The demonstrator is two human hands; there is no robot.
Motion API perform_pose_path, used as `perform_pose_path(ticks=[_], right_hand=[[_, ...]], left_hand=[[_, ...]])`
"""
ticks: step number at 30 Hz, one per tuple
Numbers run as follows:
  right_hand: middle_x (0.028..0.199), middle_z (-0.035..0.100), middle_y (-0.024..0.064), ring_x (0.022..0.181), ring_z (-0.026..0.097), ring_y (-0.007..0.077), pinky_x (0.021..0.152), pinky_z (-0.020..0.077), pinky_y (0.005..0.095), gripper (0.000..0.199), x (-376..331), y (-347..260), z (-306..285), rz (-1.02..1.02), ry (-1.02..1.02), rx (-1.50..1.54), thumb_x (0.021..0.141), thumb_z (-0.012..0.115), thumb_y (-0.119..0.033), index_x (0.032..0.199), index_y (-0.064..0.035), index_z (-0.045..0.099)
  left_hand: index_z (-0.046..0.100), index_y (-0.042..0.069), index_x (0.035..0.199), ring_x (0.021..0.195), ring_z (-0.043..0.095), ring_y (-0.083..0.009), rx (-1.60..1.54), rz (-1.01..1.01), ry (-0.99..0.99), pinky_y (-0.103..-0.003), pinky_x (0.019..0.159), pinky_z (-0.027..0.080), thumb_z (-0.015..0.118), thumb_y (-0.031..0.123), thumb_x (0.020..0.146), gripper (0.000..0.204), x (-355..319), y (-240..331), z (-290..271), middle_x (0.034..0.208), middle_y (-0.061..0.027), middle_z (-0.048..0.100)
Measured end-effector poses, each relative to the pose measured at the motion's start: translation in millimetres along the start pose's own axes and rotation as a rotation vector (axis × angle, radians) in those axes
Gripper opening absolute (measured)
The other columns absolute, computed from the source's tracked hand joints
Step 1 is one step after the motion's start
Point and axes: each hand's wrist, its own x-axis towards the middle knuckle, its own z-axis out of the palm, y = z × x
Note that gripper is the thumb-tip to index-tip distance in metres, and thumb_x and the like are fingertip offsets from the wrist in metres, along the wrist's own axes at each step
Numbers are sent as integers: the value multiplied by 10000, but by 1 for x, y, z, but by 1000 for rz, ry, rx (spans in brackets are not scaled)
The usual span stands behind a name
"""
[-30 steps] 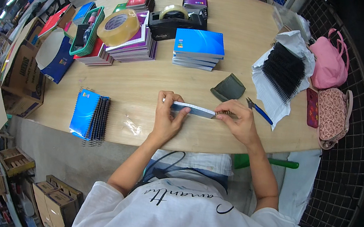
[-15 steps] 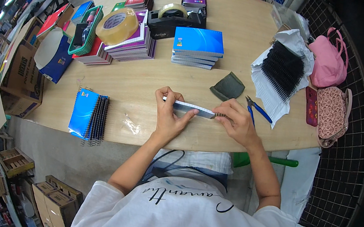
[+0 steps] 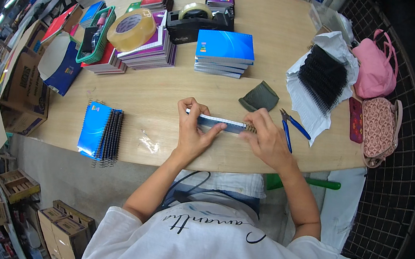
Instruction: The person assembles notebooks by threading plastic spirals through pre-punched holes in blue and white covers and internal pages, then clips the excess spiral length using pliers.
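Head view: a pale worktop [image 3: 173, 88] carries everything, with a brown carton [image 3: 24, 87] at its left edge. To the right lies white paper [image 3: 303, 110] under a heap of black coils [image 3: 322, 76]. Toward the far side, nearly straight ahead, sits a stack of blue notebooks [image 3: 225, 48]; a coil-bound pile [image 3: 95, 128] of blue ones lies near the left front edge.

Above the front of the worktop, the left hand [image 3: 193, 130] has its grip closed on a single notebook [image 3: 234, 127], thumb along the cover and fingers behind. The right hand [image 3: 271, 143] is at the notebook's right end, finger and thumb on either side of a small coil [image 3: 251, 128] — whether that grip pinches it firmly, I cannot tell. Blue-handled cutters [image 3: 300, 128] lie just beyond the right hand, untouched.

Handling this well, I judge, means keeping the left grip firm enough that pages and cover stay squared (a slipped sheet would put its holes out of line). The right fingertips should turn the coil lightly and evenly, in line with the page edge — forcing it would probably bend a loop or snag paper.
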Motion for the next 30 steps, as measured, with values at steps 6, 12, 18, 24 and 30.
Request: perform_pose_path(ticks=[6,12,18,24,30], right_hand=[[987,604,97,955,610,298,756,500,398,275,3,-1,1,37,-21,-44,823,686,-200,1060,-75,627],[1134,619,129,1130,531,338,959,398,501,369,32,21,-10,-81,121,-381,813,692,-312,1114,-98,674],[1136,631,177,1107,571,324,967,429,417,350,54,57,-30,85,-204,120,835,673,-330,1065,-71,725],[1180,623,176,1085,596,279,944,448,342,469,39,56,-26,26,-527,821,838,654,-408,1092,-16,700],[1228,588,198,1120,563,289,966,426,371,460,37,47,-23,28,-368,404,835,616,-335,1073,51,688]], left_hand=[[517,13,880,939,412,-255,-9,17,4,-347,759,430,878,173,651,457,1,0,1,997,-122,370],[504,14,883,931,405,-252,-29,35,-15,-347,775,419,897,213,615,516,4,0,0,993,-112,368],[506,10,880,926,414,-264,-15,25,-53,-349,753,432,919,217,564,560,9,-2,-2,998,-124,380],[503,10,892,922,416,-260,-59,22,-107,-349,735,431,921,200,559,567,10,-4,-2,977,-113,385],[491,6,917,915,420,-268,-79,54,-111,-352,731,428,923,205,546,604,11,-4,1,964,-112,388]])
